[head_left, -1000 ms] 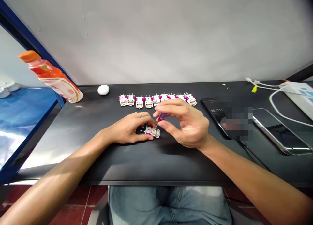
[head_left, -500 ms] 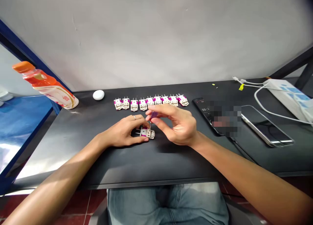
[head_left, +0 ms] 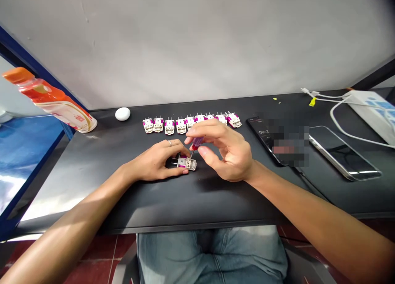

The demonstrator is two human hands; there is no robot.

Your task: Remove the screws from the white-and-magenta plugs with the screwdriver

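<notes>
Flat on the black table lies a white and purple electrical plug (head_left: pixel 187 163), its metal pins pointing left and its inner side facing up. My left hand (head_left: pixel 162 160) grips it between thumb and fingers. In my right hand (head_left: pixel 226 152) is a small screwdriver (head_left: pixel 196 143) with a purple and red handle, pinched between thumb and fingers. Its thin shaft slants down to the plug's far edge; whether the tip sits in a screw I cannot tell. Behind my hands stands a row of several similar plugs (head_left: pixel 169 126), pins toward the wall, some partly covered by my right hand.
An orange-capped bottle (head_left: pixel 58 103) stands at the far left, near a white rounded object (head_left: pixel 122 114). To the right lie a black phone (head_left: pixel 262 136) with a cable and a second phone (head_left: pixel 344 152). A white box (head_left: pixel 370 111) with white cables (head_left: pixel 335 121) is at the far right.
The screwdriver's handle leans further to the right, and my right hand's fingers have shifted on it. My left hand keeps its hold on the plug. The whole view has shifted slightly.
</notes>
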